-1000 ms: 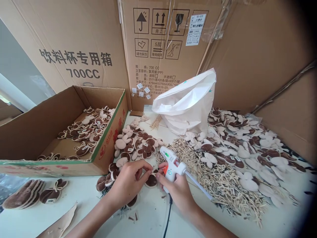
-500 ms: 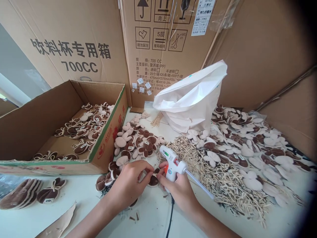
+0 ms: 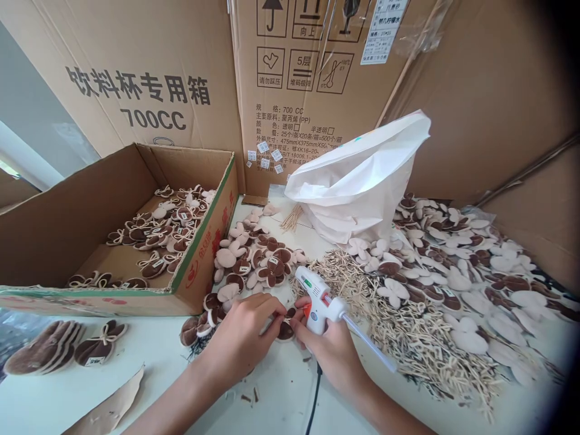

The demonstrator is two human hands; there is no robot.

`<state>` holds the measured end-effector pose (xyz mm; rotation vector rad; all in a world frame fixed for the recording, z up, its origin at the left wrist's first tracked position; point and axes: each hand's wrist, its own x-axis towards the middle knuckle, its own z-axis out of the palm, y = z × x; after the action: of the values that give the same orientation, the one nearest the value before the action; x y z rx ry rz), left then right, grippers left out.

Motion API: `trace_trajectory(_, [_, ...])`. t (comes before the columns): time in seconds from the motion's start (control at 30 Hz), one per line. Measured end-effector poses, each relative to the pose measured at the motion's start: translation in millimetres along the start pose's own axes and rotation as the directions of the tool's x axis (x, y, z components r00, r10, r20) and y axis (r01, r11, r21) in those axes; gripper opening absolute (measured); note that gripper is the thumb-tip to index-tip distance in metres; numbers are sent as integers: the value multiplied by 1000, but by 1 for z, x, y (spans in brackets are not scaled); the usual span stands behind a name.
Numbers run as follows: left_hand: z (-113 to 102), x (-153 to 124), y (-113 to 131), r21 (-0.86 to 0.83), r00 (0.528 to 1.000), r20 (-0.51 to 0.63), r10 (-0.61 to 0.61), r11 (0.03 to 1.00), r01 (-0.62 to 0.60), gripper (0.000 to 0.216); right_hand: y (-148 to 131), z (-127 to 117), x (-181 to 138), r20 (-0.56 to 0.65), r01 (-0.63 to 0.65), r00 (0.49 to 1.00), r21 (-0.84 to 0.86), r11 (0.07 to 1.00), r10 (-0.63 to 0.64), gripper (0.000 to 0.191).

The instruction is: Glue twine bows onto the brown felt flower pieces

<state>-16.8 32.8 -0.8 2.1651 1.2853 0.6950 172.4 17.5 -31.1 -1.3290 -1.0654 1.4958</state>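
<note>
A white hot glue gun [image 3: 319, 305] with a clear glue stick at its back rests in my right hand [image 3: 333, 344], which is closed around the handle. The thumb and fingertips of that hand also pinch the edge of a small brown plush piece [image 3: 285, 331] with a pale rim. On its other side, my left hand [image 3: 251, 329] is closed, thumb and forefinger pinched together at the piece's upper edge. Fingers cover much of this piece, so its full shape is hidden. The gun's nozzle points up and left, away from the plush piece.
An open cardboard box [image 3: 199, 254] at left contains plush pieces with bows. A heap of cut cords [image 3: 408, 326] lies at right beside many loose plush pieces [image 3: 466, 278]. Behind stands a white bag [image 3: 353, 187]. Stacked plush pieces [image 3: 43, 350] and torn cardboard [image 3: 109, 405] lie front left.
The whole view has shifted slightly, so things appear a little further right. Both hands keep nearly the same hold at the brown plush piece, with the glue gun still in my right hand.
</note>
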Motion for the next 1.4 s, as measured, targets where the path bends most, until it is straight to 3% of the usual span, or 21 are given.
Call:
trace_trajectory(0.2, [-7,-1,4,125,997,6,71,990,-71,14,-6,2,-3,-61,48,997,52,998,-45,34])
trace_trajectory(0.47, [-10,-2,-2,181,974,66,216,957,-225,26,-11,-2,-14,-136,118,984,46,992,-111,33])
trace_trajectory(0.77, [-11,-1,-4,277,932,129,338,890,-361,15,-10,-5,-17,-143,159,979,75,984,-147,30])
trace_trajectory(1.4, [-8,-3,-7,363,919,240,314,848,-385,19,-6,-4,-13,-134,116,985,61,991,-107,34])
